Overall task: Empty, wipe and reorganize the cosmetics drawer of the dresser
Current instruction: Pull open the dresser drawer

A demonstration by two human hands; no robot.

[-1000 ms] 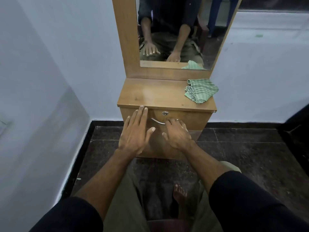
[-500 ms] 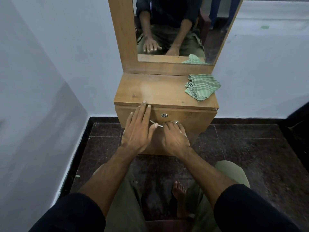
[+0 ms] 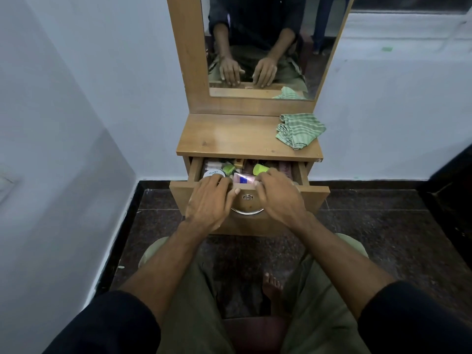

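The wooden dresser's drawer [image 3: 314,198] is pulled open and shows several cosmetics: a white round jar [image 3: 211,173], a pink box with a blue patch [image 3: 244,178], a yellow-green cap [image 3: 259,169] and a small green item [image 3: 228,169]. My left hand [image 3: 209,203] reaches over the drawer's front edge, its fingertips on the white jar. My right hand [image 3: 278,198] reaches in beside it, fingers over the right end of the pink box, thumb next to it. The fingertips hide what lies under them. The mirror shows both hands with relaxed fingers.
A green striped cloth [image 3: 300,130] lies crumpled on the right of the dresser top [image 3: 229,136]. The mirror [image 3: 255,34] stands behind it. A metal handle [image 3: 246,212] and lock sit on the drawer front. White walls close in on the left; the floor is dark tile.
The drawer, shut a second ago, has been pulled out. My right hand has left the handle, and both hands have moved up over the drawer's front edge onto the items inside.
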